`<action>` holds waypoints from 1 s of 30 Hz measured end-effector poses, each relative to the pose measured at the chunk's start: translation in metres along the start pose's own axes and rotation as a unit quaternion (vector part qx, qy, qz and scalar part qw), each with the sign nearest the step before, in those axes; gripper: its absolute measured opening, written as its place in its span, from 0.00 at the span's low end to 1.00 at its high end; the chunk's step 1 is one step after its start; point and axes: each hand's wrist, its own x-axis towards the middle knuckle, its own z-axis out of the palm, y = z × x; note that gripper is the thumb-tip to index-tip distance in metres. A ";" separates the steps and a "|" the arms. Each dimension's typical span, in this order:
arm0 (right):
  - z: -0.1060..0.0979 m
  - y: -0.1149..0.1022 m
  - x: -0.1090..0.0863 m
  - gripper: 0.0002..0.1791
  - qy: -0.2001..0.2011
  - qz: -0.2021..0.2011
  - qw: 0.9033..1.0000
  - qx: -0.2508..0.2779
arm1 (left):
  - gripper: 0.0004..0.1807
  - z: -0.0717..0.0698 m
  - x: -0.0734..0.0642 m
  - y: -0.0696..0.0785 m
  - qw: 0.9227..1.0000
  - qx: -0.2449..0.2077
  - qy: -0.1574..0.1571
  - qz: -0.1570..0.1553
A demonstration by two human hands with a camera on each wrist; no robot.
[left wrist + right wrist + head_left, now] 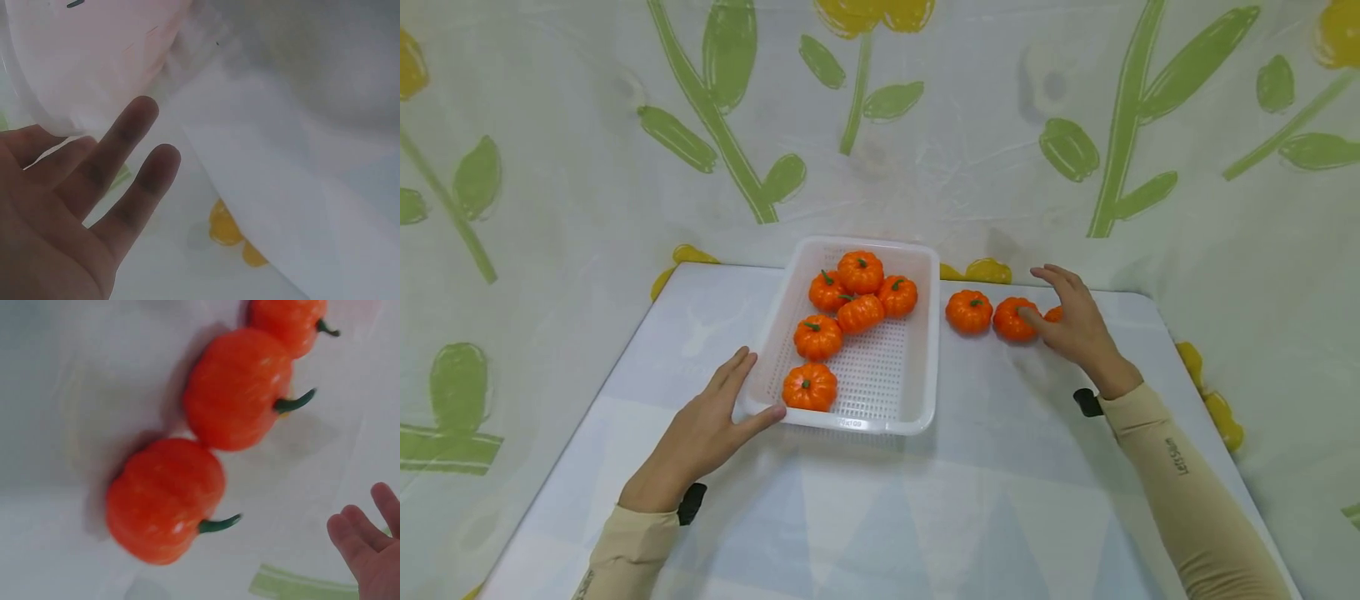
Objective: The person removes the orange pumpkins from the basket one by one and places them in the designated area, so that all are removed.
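A white plastic basket (928, 358) with a perforated bottom holds several small orange pumpkins (817, 337) with green stems. My left hand (703, 433) is at the basket's near left corner, fingers extended along its side and thumb at the front rim. In the left wrist view, those fingers (134, 134) lie against or close by the pale basket wall (94, 75). Right of the basket, three more pumpkins (169, 500) stand in a row on the table. Over the row's right end hovers my right hand (1078, 329), fingers spread and nothing held, partly hiding the rightmost pumpkin (1054, 314).
The white table (1000, 467) has a pale blue pattern toward its front. Behind it hangs a light cloth (955, 150) printed with green stems and yellow flowers, which comes down close to the table's back edge. Each wrist wears a black strap piece (1087, 402).
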 end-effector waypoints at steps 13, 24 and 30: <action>0.023 -0.060 0.004 0.37 -0.026 -0.127 0.990 0.060 | 0.57 0.002 0.000 0.000 1.000 -0.004 0.005 0.002; 0.035 -0.102 0.014 0.38 -0.078 -0.153 0.981 0.085 | 0.58 0.003 0.003 0.001 1.000 -0.011 -0.002 -0.003; 0.039 -0.133 0.033 0.42 -0.074 -0.240 0.963 0.095 | 0.58 0.002 0.002 0.001 1.000 -0.008 -0.003 -0.007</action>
